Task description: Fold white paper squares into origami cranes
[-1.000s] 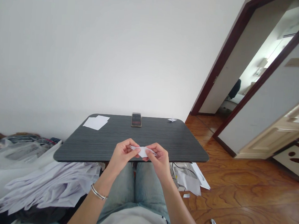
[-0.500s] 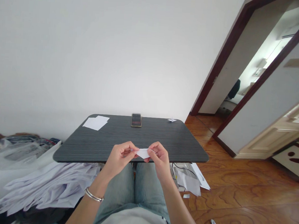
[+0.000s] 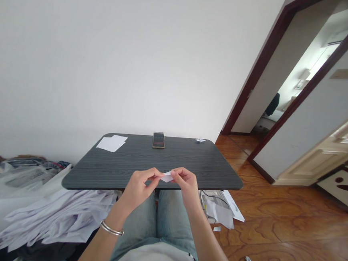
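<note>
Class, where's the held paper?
The held paper is below centre in the head view, between left hand and right hand, by the near edge of the table.

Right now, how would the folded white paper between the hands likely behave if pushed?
Small and thin-looking, the folded white paper would probably be very light. It shows no sagging between the left hand and right hand, so likely fairly stiff. Its flat shape should make rolling unlikely.

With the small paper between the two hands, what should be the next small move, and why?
Perhaps the right hand should press along the upper edge of the small paper while the left hand steadies it: the two hands pinch it from opposite sides, and that edge seems creased.
</note>
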`<state>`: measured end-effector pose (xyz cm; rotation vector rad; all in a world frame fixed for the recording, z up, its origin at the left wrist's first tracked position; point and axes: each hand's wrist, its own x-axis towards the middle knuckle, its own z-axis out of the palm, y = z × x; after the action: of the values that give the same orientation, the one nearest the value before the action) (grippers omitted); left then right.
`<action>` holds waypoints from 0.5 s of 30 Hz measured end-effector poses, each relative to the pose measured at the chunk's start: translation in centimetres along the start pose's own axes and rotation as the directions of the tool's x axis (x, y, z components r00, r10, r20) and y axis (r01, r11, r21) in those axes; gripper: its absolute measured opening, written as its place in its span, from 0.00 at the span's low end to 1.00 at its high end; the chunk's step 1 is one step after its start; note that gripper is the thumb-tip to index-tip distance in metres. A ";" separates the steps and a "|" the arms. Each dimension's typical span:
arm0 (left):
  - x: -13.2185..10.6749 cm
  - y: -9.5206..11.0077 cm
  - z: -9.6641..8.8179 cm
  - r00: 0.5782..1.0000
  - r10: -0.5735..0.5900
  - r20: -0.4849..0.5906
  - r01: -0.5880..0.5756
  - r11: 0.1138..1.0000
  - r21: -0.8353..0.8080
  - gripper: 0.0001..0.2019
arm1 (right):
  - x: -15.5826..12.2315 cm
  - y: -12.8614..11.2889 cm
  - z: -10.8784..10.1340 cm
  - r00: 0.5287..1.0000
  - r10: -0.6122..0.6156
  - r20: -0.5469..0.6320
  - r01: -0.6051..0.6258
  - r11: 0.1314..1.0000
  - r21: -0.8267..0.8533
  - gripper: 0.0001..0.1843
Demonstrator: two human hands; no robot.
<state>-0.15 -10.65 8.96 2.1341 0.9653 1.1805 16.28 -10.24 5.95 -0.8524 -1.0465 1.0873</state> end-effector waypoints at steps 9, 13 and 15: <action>0.2 1.1 -0.2 0.992 -0.129 -0.006 0.125 0.973 -0.193 0.07 | -0.5 -0.5 -0.4 0.990 0.109 0.087 -0.111 0.993 0.024 0.12; 0.3 1.4 -0.4 0.983 -0.183 0.022 0.181 0.943 -0.278 0.06 | -0.8 -0.6 -0.3 0.996 0.024 0.087 -0.021 0.999 -0.034 0.09; 0.2 1.4 -0.4 0.978 -0.205 0.043 0.208 0.926 -0.316 0.06 | -1.0 -0.8 -0.2 0.993 -0.034 0.115 0.038 0.999 -0.037 0.08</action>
<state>0.08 -11.30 10.24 1.7365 0.9009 1.1344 16.58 -11.43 6.34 -0.8071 -1.1778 1.0986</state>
